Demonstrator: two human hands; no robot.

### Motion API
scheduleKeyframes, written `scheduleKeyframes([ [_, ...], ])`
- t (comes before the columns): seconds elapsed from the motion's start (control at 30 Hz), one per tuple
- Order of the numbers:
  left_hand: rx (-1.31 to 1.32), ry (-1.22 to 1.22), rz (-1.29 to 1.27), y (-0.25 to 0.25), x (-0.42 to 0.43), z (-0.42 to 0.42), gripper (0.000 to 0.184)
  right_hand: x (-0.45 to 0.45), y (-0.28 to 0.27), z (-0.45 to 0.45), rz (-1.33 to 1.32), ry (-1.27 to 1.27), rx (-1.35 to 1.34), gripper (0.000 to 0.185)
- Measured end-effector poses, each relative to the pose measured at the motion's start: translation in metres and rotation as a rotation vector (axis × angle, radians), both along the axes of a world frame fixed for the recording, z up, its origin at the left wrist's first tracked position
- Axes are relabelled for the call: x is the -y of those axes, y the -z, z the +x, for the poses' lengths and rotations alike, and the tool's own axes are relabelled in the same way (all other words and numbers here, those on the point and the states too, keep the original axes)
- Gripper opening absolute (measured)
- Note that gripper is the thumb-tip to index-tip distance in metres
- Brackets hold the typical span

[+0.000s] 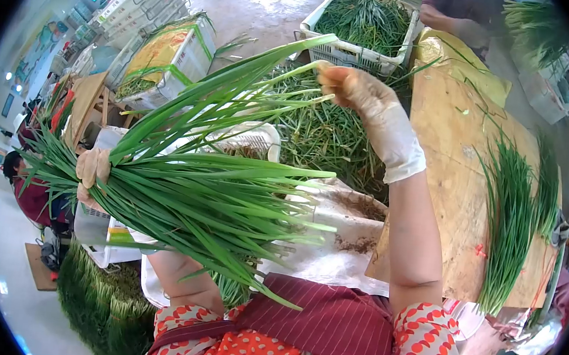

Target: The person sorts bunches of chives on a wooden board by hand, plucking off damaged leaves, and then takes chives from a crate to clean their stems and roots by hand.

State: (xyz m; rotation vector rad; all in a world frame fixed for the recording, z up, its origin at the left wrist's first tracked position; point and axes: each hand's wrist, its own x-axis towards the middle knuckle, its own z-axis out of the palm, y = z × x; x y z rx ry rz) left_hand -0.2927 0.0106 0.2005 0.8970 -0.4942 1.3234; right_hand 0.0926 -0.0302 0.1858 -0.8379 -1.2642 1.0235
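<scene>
My gloved left hand (93, 173) is wrapped round a thick bunch of garlic chives (196, 187), held level in front of me. The pale cut ends point right and the leaf tips trail off left. Part of the bunch fans upward from the rest. At the end of that upper part, my gloved right hand (360, 89) pinches a pale stalk end between thumb and fingers. Below my right hand lies a heap of loose chive leaves (332, 131).
To the right, a wooden board (446, 144) bears sorted chives (506, 217). A white crate (403, 63) of greens stands ahead, another crate (190, 58) to the left. Upright chive bundles (101, 297) stand lower left. A person in dark red (32, 196) is at left; another person's arm (447, 23) shows top right.
</scene>
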Motion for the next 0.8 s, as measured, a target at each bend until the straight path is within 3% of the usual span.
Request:
scheduleKeyframes([
  [0.13, -0.037, 0.036, 0.021, 0.000, -0.003, 0.008, 0.014, 0.004, -0.002, -0.007, -0.078, -0.278, -0.031, 0.055],
  [0.3, -0.029, 0.047, -0.030, -0.011, 0.001, 0.025, 0.014, 0.002, -0.001, -0.012, -0.143, -0.128, 0.161, 0.028],
  [0.47, 0.019, 0.069, -0.066, -0.018, 0.001, 0.039, 0.015, -0.002, 0.005, -0.016, -0.035, 0.066, 0.118, 0.025],
  [0.53, 0.024, 0.088, -0.068, -0.019, -0.002, 0.038, 0.016, -0.008, 0.014, -0.013, -0.088, 0.146, -0.322, 0.021],
  [0.6, 0.021, 0.075, -0.061, -0.023, -0.002, 0.038, 0.016, -0.009, 0.020, 0.001, -0.094, 0.167, -0.374, 0.017],
  [0.67, 0.016, 0.053, -0.069, -0.021, -0.001, 0.032, 0.016, -0.019, 0.042, 0.027, -0.148, 0.490, -0.257, 0.018],
  [0.7, 0.027, 0.063, -0.061, -0.020, -0.004, 0.026, 0.016, -0.018, 0.042, 0.029, -0.128, 0.509, 0.002, 0.031],
  [0.8, 0.014, 0.074, -0.054, -0.020, -0.003, 0.029, 0.016, -0.001, 0.030, 0.027, -0.014, 0.332, 0.180, 0.045],
])
